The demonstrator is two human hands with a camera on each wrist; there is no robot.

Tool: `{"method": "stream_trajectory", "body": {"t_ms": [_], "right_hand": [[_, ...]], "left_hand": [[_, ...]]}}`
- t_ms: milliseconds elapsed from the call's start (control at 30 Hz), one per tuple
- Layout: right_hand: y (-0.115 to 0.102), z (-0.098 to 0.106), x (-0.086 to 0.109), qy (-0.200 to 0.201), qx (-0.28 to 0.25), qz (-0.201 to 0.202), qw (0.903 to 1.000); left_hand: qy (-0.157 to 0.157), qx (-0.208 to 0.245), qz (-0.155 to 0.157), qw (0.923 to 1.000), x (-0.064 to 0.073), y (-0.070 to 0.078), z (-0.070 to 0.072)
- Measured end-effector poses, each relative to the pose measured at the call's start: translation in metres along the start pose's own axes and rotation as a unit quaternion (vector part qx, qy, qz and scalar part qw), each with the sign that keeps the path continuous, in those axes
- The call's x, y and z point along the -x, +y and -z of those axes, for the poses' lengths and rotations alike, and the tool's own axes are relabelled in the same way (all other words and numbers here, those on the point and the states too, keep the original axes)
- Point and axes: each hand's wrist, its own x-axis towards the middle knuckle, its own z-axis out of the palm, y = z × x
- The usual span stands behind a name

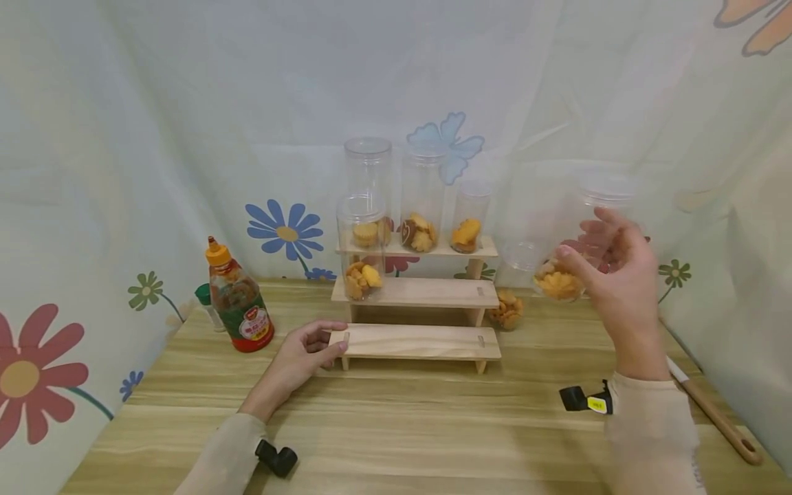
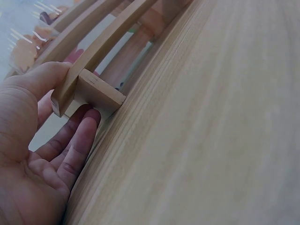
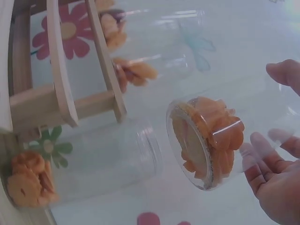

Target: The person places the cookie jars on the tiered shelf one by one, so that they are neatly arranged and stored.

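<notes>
My right hand [image 1: 626, 278] holds a clear lidded jar [image 1: 559, 271] up in the air, right of a three-step wooden stand [image 1: 421, 342]. Cookies lie in the bottom of this jar, which tilts in the right wrist view, thumb and fingers around its far part. My left hand [image 1: 302, 354] grips the left end of the stand's lowest step, thumb on top and fingers curled beneath by the leg [image 2: 101, 89]. A clear cookie jar [image 1: 361, 251] stands at the left of the middle step. Along the top step are three jars, including a short one [image 1: 473, 216].
Beside the stand's right end, another jar with cookies [image 1: 509, 311] stands on the table. A red sauce bottle [image 1: 244, 306] and a green-capped shaker [image 1: 210, 309] are at the left. A wooden-handled utensil [image 1: 714, 409] lies along the right edge. Flowered cloth hangs behind.
</notes>
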Motion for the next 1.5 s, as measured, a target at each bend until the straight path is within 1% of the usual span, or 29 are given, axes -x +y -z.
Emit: {"method": "stream_trajectory", "body": {"t_ms": [100, 233, 300, 400, 500, 600, 767, 867, 1033, 1133, 1267, 1367, 1500], "right_hand": [[-0.005, -0.012, 0.005, -0.018, -0.004, 0.015, 0.9997], [-0.011, -0.033, 0.012, -0.039, -0.006, 0.034, 0.9986], [-0.014, -0.044, 0.015, -0.056, -0.012, 0.041, 0.9975], [-0.018, -0.058, 0.018, -0.089, -0.035, 0.047, 0.9944], [-0.021, -0.069, 0.021, -0.114, -0.06, 0.045, 0.9907], [-0.019, -0.08, 0.021, -0.136, -0.077, 0.036, 0.9869], [-0.017, -0.106, 0.017, -0.182, -0.078, 0.025, 0.9799], [-0.02, -0.125, 0.013, -0.2, -0.075, 0.012, 0.9768], [-0.026, -0.154, 0.012, -0.207, -0.065, -0.019, 0.9759], [-0.028, -0.165, 0.015, -0.205, -0.052, -0.025, 0.977], [-0.029, -0.174, 0.018, -0.19, -0.055, -0.036, 0.9797], [-0.027, -0.179, 0.021, -0.17, -0.063, -0.042, 0.9826], [-0.024, -0.183, 0.023, -0.152, -0.057, -0.039, 0.9859]], "left_hand": [[-0.002, -0.001, -0.005, 1.0, 0.001, 0.001, 0.001], [-0.006, -0.002, -0.011, 0.9999, 0.003, 0.003, 0.002], [-0.005, -0.002, -0.011, 0.9999, 0.003, 0.004, 0.003], [-0.004, -0.002, -0.01, 0.9999, 0.004, 0.005, 0.002], [-0.006, 0.002, -0.011, 0.9999, 0.004, 0.004, 0.002], [-0.009, 0.003, -0.012, 0.9999, 0.003, 0.003, 0.001], [-0.003, 0.004, -0.006, 1.0, 0.002, 0.0, 0.001], [0.001, 0.004, -0.005, 1.0, 0.003, 0.001, 0.001], [-0.001, -0.001, -0.011, 0.9999, 0.003, 0.002, 0.001], [-0.002, -0.002, -0.012, 0.9999, 0.003, 0.003, 0.001], [0.0, -0.008, -0.009, 0.9999, 0.001, 0.003, 0.0], [-0.002, -0.013, -0.012, 0.9998, 0.001, 0.003, 0.0], [-0.005, -0.01, -0.013, 0.9999, 0.002, 0.002, 0.001]]}}
